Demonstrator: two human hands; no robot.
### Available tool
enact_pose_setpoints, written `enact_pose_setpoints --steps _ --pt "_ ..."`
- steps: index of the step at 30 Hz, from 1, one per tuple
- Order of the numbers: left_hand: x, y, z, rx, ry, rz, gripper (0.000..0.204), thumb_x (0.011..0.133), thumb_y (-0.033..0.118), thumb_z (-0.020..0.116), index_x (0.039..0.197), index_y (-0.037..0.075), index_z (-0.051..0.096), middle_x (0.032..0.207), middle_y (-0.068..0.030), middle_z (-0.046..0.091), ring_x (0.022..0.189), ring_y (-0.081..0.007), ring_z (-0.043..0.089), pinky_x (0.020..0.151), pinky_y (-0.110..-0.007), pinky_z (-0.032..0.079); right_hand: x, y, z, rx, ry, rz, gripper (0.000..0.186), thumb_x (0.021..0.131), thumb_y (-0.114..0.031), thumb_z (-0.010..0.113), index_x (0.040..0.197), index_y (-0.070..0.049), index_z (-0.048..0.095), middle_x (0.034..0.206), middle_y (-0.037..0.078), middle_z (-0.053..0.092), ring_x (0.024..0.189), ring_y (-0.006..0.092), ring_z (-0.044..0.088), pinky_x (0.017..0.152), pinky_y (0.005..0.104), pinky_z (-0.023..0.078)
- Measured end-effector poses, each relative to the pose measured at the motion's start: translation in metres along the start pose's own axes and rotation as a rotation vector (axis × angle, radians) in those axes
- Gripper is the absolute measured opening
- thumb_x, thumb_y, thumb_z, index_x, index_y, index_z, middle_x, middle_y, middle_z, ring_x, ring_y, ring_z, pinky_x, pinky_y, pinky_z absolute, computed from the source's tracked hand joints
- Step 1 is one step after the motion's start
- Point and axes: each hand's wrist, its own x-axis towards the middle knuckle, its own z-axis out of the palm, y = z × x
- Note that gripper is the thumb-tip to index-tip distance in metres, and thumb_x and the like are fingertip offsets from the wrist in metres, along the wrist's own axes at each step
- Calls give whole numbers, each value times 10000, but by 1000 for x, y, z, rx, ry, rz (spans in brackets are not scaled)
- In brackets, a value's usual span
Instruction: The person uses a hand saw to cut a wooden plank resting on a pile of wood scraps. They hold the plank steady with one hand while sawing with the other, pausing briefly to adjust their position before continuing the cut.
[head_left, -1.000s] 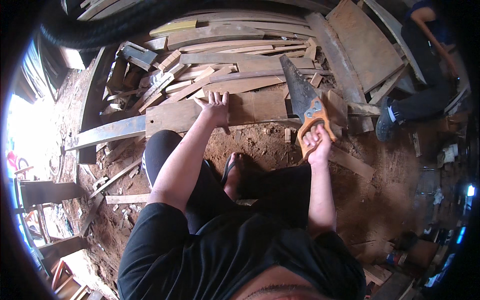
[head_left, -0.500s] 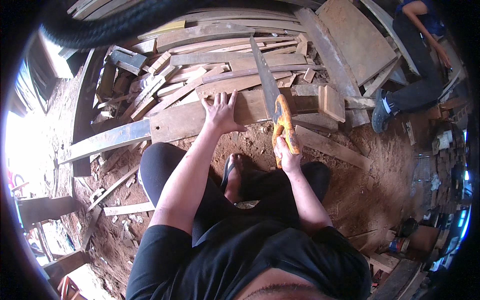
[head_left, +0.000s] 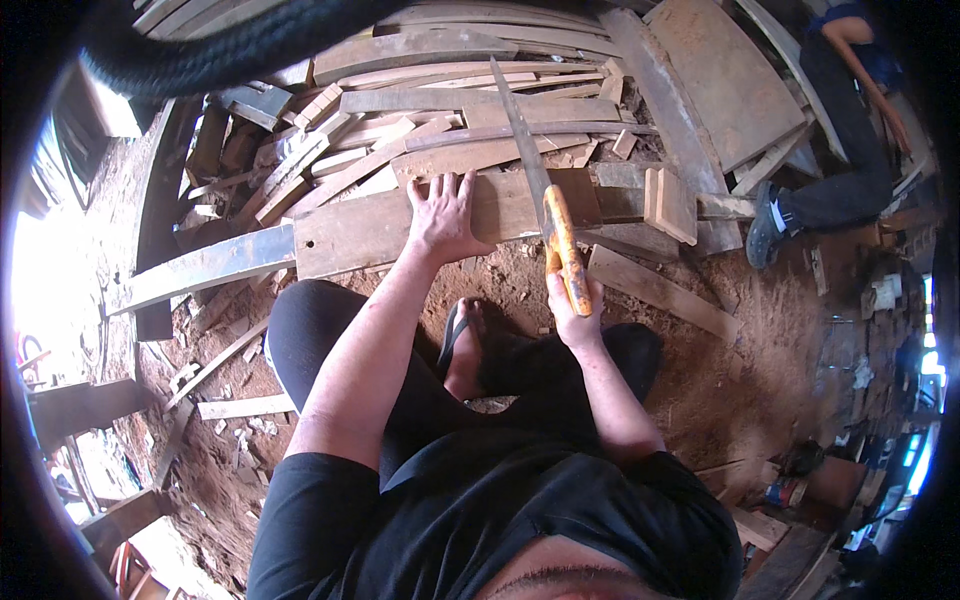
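Observation:
My left hand (head_left: 443, 215) lies spread on a wide brown wooden board (head_left: 350, 240), its fingers toward the far edge. My right hand (head_left: 577, 312) is wrapped round the worn yellow-orange handle of a handsaw (head_left: 564, 245). Its narrow blade slants away from me over the board, to the right of my left hand, with the tip above the wood pile. Whether the teeth touch the board I cannot tell. The board lies across in front of my knees, over a long pale-edged beam (head_left: 215, 268) that sticks out to the left.
Loose planks and offcuts (head_left: 480, 103) are heaped beyond the board. A small wood block (head_left: 671, 206) sits at its right end, and a large flat panel (head_left: 725, 80) lies behind. Another person's shoe (head_left: 766, 225) is at the right. A dark braided cord (head_left: 230, 60) hangs at the upper left.
The saw has turned more edge-on, and its tip has swung slightly left. My right hand keeps its grip. My left hand stays flat on the board.

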Motion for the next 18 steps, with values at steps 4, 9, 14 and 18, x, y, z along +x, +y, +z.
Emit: enact_pose_setpoints --steps 4,9,14,18 --pt "-1 -1 2 -6 35 9 1381 548 679 900 1624 54 302 1459 -188 488 1422 -375 448 1154 -733 258 13 3 5 400 32 173 70 1034 -108 651 994 -50 646 727 -31 576 532 47 510 459 246 413" --pt "-2 -1 -2 26 38 21 1383 555 719 887 1616 41 313 1475 -188 482 1432 -372 441 1142 -723 267 23 6 6 456 39 236 54 1055 -72 605 1022 -93 567 692 -46 490 501 46 435 447 232 371" --pt "3 12 -8 79 -75 -46 1418 575 825 830 1607 7 305 1588 -207 407 1515 -374 357 1142 -775 219 28 10 -2 533 -66 255 87 1035 -61 628 982 -69 561 714 -18 536 510 56 484 439 242 393" --pt "8 22 0 123 24 -47 1426 588 866 789 1614 7 293 1652 -207 346 1553 -375 305 1145 -833 154 28 14 -6 545 -105 290 102 1019 -23 623 962 -71 554 711 -9 539 511 59 485 456 246 396"
